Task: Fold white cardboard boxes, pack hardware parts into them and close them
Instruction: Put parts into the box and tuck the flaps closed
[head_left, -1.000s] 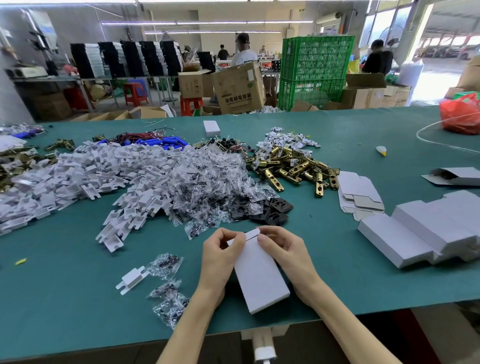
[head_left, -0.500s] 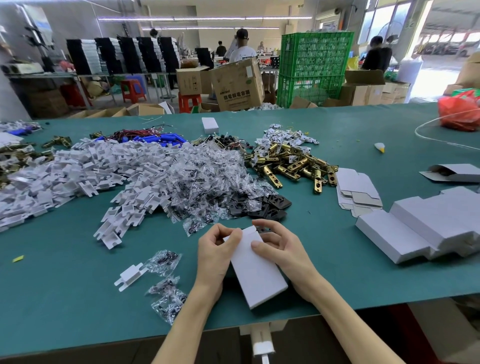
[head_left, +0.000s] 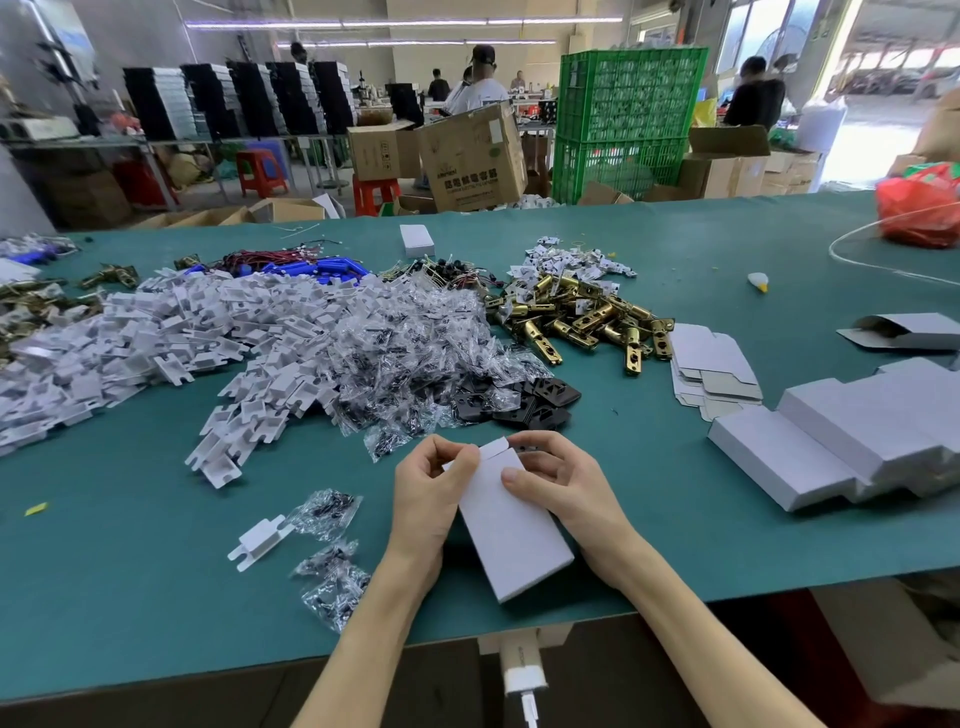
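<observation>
A white cardboard box (head_left: 511, 530) lies at the near edge of the green table (head_left: 130, 597), its long side pointing away from me. My left hand (head_left: 431, 488) pinches the far left corner of the box. My right hand (head_left: 558, 480) grips the far right side, thumb on the top face, fingers curled at the end flap. A small tab of the flap sticks up between my fingertips. What is inside the box is hidden.
Closed white boxes (head_left: 852, 441) are stacked at the right, flat box blanks (head_left: 711, 364) behind them. Brass latches (head_left: 582, 317), bagged screws (head_left: 410, 353), black plates (head_left: 524, 400) and white inserts (head_left: 156, 338) lie in heaps ahead. Loose screw bags (head_left: 330, 551) and one insert (head_left: 257, 540) sit at my left.
The box and both hands have stayed almost in place. The end flap has gone down towards the box opening, with my fingers closing over it.
</observation>
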